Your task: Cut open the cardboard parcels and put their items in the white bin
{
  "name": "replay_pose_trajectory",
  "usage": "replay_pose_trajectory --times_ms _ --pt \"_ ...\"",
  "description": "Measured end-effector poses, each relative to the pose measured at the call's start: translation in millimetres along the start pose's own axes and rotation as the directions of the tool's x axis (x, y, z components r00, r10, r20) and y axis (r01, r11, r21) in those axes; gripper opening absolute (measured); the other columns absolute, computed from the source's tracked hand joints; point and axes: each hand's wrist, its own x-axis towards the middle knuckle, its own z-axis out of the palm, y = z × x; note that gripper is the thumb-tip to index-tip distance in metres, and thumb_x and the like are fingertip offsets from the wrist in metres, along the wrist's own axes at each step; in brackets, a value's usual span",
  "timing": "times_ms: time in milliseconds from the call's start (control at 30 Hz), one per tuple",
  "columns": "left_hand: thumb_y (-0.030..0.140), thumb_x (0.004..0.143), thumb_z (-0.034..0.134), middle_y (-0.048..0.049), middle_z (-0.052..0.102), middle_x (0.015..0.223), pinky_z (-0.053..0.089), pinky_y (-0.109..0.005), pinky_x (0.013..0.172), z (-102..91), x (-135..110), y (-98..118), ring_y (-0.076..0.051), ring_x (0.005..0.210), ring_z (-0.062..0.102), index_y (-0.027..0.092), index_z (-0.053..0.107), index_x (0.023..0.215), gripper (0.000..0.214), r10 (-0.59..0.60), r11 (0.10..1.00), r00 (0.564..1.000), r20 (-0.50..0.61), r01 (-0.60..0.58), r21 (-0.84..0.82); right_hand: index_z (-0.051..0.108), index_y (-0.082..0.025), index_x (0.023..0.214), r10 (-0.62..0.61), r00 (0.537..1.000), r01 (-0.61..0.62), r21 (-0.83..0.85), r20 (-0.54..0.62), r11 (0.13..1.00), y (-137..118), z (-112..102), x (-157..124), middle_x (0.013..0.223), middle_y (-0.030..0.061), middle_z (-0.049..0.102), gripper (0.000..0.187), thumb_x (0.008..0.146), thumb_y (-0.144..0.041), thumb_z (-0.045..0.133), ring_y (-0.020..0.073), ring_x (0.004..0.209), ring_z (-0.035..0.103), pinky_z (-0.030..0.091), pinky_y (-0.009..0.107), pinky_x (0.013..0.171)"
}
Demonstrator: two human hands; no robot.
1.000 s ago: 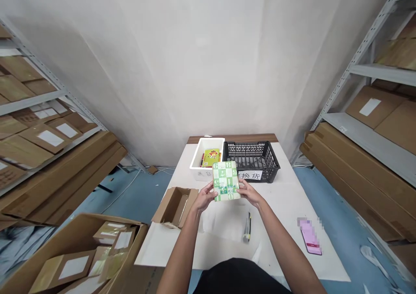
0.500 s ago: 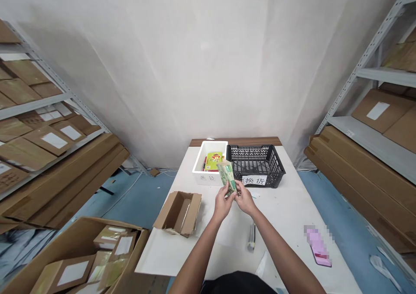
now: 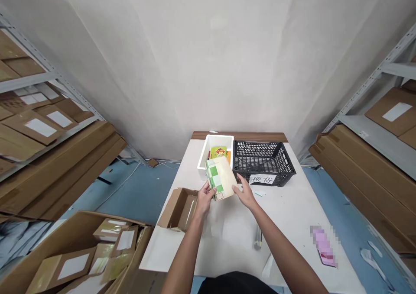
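White table [image 3: 292,207], arms outstretched, left hand [image 3: 205,197] and right hand [image 3: 246,193] gripping tilted booklet [image 3: 221,178]

Stockroom or warehouse packing station: metal shelving [image 3: 373,75] left and right stacked with labelled cardboard cartons [image 3: 35,127]; white desk [image 3: 292,207] between, carrying sorting bins [image 3: 263,166]; open carton [image 3: 81,259] of parcels, near left.
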Motion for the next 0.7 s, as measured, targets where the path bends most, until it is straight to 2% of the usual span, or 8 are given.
replay_pose_trajectory --times_ms 67,167,333,467,533,600,667,700 --pt "0.041 0.078 0.083 -0.0127 0.072 0.133 0.057 -0.042 0.102 -21.4 14.9 5.8 -0.028 0.115 0.071 0.021 0.055 0.151 0.081 -0.061 0.998 0.994 0.086 0.06 0.014 0.059 -0.025 0.14 0.155 0.985 -0.166 0.152 0.079 0.974 13.6 2.8 16.5 0.124 0.012 0.07 0.068 0.078 -0.048 0.076 0.0306 0.115 0.066 0.053 0.05 0.099" --pt "0.04 0.081 0.08 -0.0099 0.075 0.127 0.057 -0.039 0.1 -46.5 38.8 9.8 -0.025 0.114 0.071 0.023 0.052 0.153 0.079 -0.119 0.99 0.975 0.188 0.103 0.093 0.064 -0.024 0.126 0.221 0.952 -0.277 0.294 0.212 0.915 26.7 13.8 31.8 0.109 0.0097 0.074 0.066 0.068 -0.049 0.085 0.0268 0.097 0.071 0.055 0.044 0.089" --pt "0.038 0.084 0.076 -0.0065 0.077 0.122 0.06 -0.035 0.089 -71.2 87.0 0.1 -0.023 0.105 0.073 0.027 0.051 0.155 0.076 -0.157 0.971 0.951 0.266 0.099 0.218 0.063 -0.026 0.122 0.245 0.959 -0.277 0.283 0.144 0.918 36.4 44.1 54.5 0.111 0.0091 0.075 0.059 0.071 -0.05 0.081 0.0252 0.095 0.071 0.056 0.039 0.085" --pt "0.034 0.086 0.072 -0.0094 0.074 0.129 0.059 -0.038 0.094 -72.2 142.8 -5.1 -0.025 0.112 0.071 0.026 0.05 0.155 0.072 -0.086 0.971 0.958 0.273 0.02 0.237 0.06 -0.026 0.137 0.196 0.981 -0.193 0.271 0.017 0.943 33.0 61.5 107.4 0.121 0.0103 0.073 0.069 0.073 -0.048 0.076 0.0274 0.106 0.07 0.056 0.043 0.093" --pt "0.033 0.088 0.07 -0.0102 0.069 0.137 0.055 -0.038 0.103 -68.3 170.0 -2.6 -0.024 0.122 0.067 0.026 0.045 0.158 0.075 -0.035 0.956 0.976 0.216 -0.03 0.292 0.054 -0.026 0.147 0.196 0.978 -0.172 0.253 -0.072 0.952 28.0 63.3 137.9 0.131 0.0121 0.069 0.08 0.073 -0.049 0.073 0.0278 0.113 0.068 0.055 0.044 0.098" --pt "0.034 0.089 0.069 -0.0106 0.062 0.147 0.048 -0.037 0.113 -65.5 188.5 -0.3 -0.023 0.135 0.059 0.024 0.04 0.161 0.078 0.03 0.91 0.997 0.073 -0.058 0.411 0.046 -0.026 0.156 0.236 0.957 -0.197 0.221 -0.167 0.955 26.7 60.2 158.9 0.139 0.0143 0.065 0.087 0.076 -0.051 0.07 0.0285 0.119 0.066 0.054 0.046 0.101" --pt "0.035 0.09 0.067 -0.0112 0.056 0.154 0.04 -0.038 0.12 -66.8 193.6 -2.7 -0.025 0.145 0.048 0.022 0.038 0.161 0.078 0.103 0.842 0.991 -0.084 -0.041 0.537 0.04 -0.026 0.16 0.26 0.94 -0.223 0.182 -0.219 0.958 34.2 54.0 163.1 0.143 0.0155 0.061 0.091 0.078 -0.051 0.069 0.0287 0.125 0.064 0.052 0.046 0.103" --pt "0.034 0.09 0.067 -0.0114 0.052 0.157 0.038 -0.038 0.121 -69.3 190.6 -6.5 -0.026 0.149 0.044 0.022 0.039 0.16 0.077 0.131 0.81 0.983 -0.126 -0.032 0.586 0.038 -0.026 0.162 0.26 0.939 -0.227 0.16 -0.226 0.961 42.0 50.6 158.0 0.144 0.0157 0.061 0.092 0.078 -0.05 0.069 0.0286 0.127 0.063 0.051 0.046 0.105"
